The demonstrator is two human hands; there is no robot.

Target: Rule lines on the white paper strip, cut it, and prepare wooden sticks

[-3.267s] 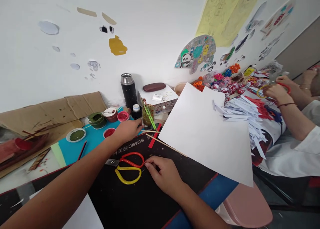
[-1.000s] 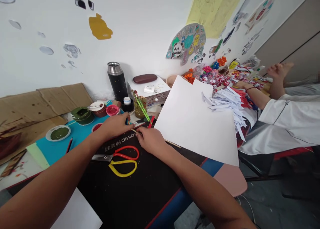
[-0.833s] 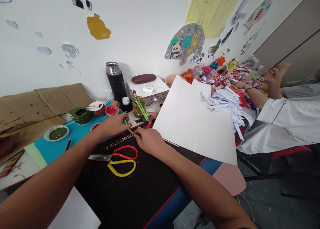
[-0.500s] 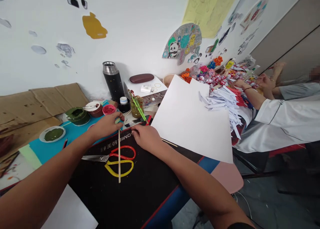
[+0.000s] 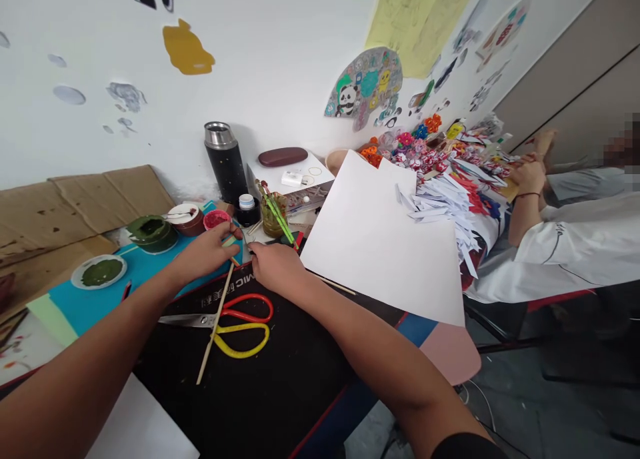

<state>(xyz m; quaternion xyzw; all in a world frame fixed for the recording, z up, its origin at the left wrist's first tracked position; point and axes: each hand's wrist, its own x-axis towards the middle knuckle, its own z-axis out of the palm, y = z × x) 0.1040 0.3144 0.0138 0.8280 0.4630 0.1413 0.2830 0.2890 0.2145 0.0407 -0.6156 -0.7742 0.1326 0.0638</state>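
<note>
Across the back of the bench [image 5: 415, 331], cardboard [image 5: 100, 202] stands along the wall at the left corner; before it, on a blue sheet [image 5: 83, 309], sit a dish of green paint [image 5: 99, 272] and a green jar [image 5: 153, 237]. A pink pot [image 5: 217, 220], a black flask [image 5: 227, 169] and a glass of brushes [image 5: 274, 225] follow rightward, then a big white sheet [image 5: 380, 239] reaching over the front edge. The thin wooden stick [image 5: 207, 354] slants over my scissors [image 5: 204, 321], its long axis running from the bench's back toward its front left, near end free above the black mat [image 5: 290, 379]. Its far end meets my left hand [image 5: 205, 253], fingers curled; my right hand [image 5: 277, 265] is just beside, fingers bunched. I can't tell what either grips.
</note>
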